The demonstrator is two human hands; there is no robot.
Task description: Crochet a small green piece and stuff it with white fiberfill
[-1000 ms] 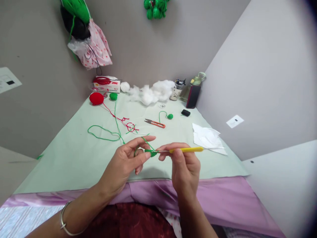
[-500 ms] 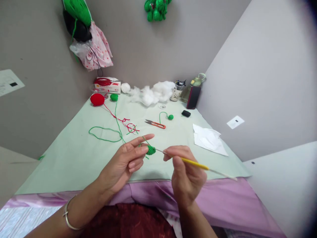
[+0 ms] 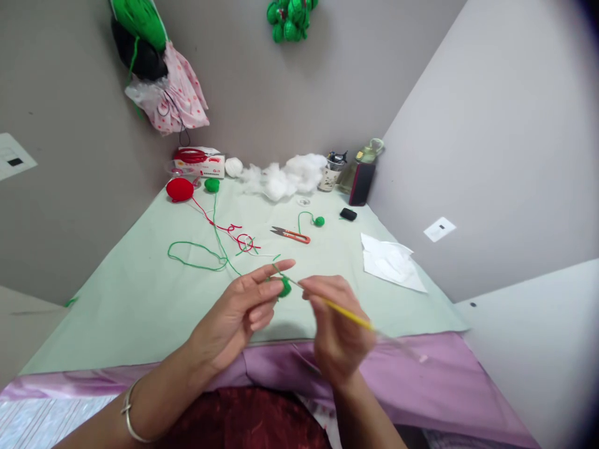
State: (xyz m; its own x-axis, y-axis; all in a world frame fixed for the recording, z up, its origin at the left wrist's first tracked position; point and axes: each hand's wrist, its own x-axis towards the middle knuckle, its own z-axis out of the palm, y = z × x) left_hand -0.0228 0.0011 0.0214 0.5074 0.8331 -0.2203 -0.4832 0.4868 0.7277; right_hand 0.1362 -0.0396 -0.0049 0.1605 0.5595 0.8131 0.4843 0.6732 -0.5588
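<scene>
Where left hand (image 3: 239, 305) pinches, crochet (image 3: 285, 287) sits

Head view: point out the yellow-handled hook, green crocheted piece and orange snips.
Yellow-handled hook (image 3: 349, 313): head view, middle of the yellow handle.
Green crocheted piece (image 3: 285, 287): head view, its uncovered side.
Orange snips (image 3: 292, 235): head view, orange handle near the blades.

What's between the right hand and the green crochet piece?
In the head view, the hook's thin metal shaft runs from the right hand toward the green crochet piece; its tip is unclear.
</scene>
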